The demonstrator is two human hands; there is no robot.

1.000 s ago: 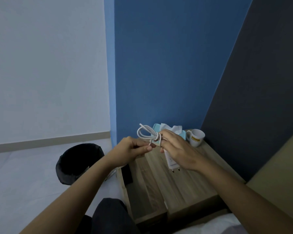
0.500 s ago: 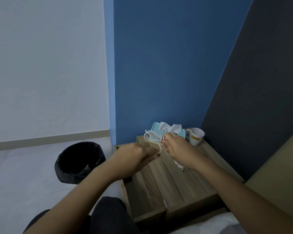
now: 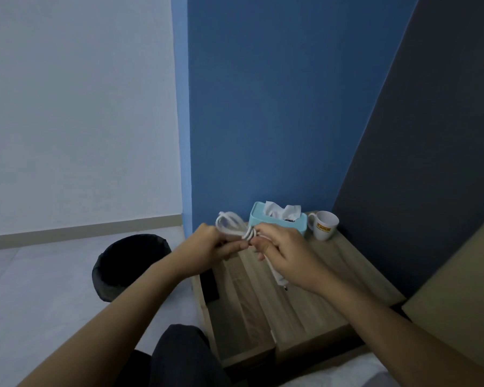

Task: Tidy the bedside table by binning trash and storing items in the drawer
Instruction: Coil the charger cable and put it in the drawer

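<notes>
Both hands hold a white charger above the wooden bedside table (image 3: 313,297). The coiled white cable (image 3: 231,224) loops up between them. My left hand (image 3: 210,247) pinches the cable at the wrap. Beside it, my right hand (image 3: 288,255) grips the bundle, with the white plug (image 3: 278,279) sticking out below its palm. The drawer (image 3: 243,308) at the table's left side is pulled open, showing a wooden inside and a dark object (image 3: 210,286) at its back. A black trash bin (image 3: 129,263) stands on the floor to the left.
A light blue tissue box (image 3: 274,219) with tissue poking out and a white mug (image 3: 324,224) stand at the table's back edge against the blue wall. A dark headboard rises on the right. My dark-clothed knee (image 3: 179,356) is below the drawer.
My left hand came back up to the cable bundle and pinches it again. The bundle shifted slightly left and up; the right hand kept its hold.
</notes>
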